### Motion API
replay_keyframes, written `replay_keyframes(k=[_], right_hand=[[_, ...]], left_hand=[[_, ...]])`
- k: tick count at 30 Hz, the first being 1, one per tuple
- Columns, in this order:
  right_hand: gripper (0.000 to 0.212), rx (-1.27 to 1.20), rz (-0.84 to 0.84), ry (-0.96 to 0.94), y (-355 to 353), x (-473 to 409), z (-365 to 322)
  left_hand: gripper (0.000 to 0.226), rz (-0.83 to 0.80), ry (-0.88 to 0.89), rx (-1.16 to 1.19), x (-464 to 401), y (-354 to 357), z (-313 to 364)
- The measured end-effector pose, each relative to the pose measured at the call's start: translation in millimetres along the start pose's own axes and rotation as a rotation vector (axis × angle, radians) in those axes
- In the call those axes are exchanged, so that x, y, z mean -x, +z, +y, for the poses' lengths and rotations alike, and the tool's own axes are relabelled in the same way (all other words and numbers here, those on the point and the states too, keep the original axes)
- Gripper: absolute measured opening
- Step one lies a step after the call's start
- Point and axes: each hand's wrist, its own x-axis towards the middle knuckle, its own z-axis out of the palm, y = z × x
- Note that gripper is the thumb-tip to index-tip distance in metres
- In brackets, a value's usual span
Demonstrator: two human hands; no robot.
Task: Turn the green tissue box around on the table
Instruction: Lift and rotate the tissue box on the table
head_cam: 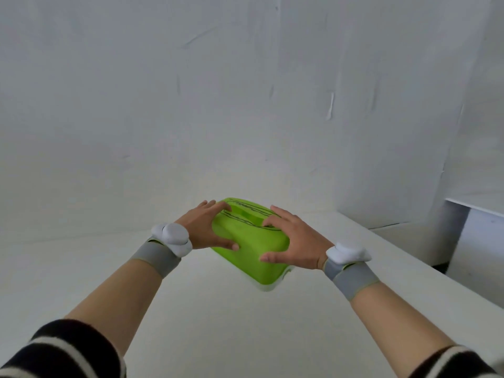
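Observation:
The green tissue box (252, 245) sits skewed on the white table (207, 309), one corner pointing toward me, with a white base rim showing at its near right. My left hand (208, 227) grips its left side, thumb on the near face and fingers over the top edge. My right hand (293, 238) holds the right side, fingers on the top by the slot and thumb pressed on the near face. Both wrists wear grey bands with white pads.
A white wall rises just behind the box. The table's right edge (425, 266) runs diagonally close to my right wrist. Beyond it at far right stands a white shelf or ledge (477, 203) with a dark gap below.

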Motion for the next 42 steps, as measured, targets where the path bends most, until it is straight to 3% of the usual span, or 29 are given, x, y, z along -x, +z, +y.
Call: replay_keyframes(k=[20,37,42], right_hand=[[0.067,0.030,-0.029,0.230,-9,51,141],[0.072,-0.007,0.031,0.343,5,59,157],[0.072,-0.030,0.043,0.386,5,60,148]], left_hand=[[0.088,-0.144,0.090,0.066,-109,117,74],[0.099,-0.209,0.047,0.117,-117,135,81],[0.083,-0.184,0.059,0.208,-104,133,93]])
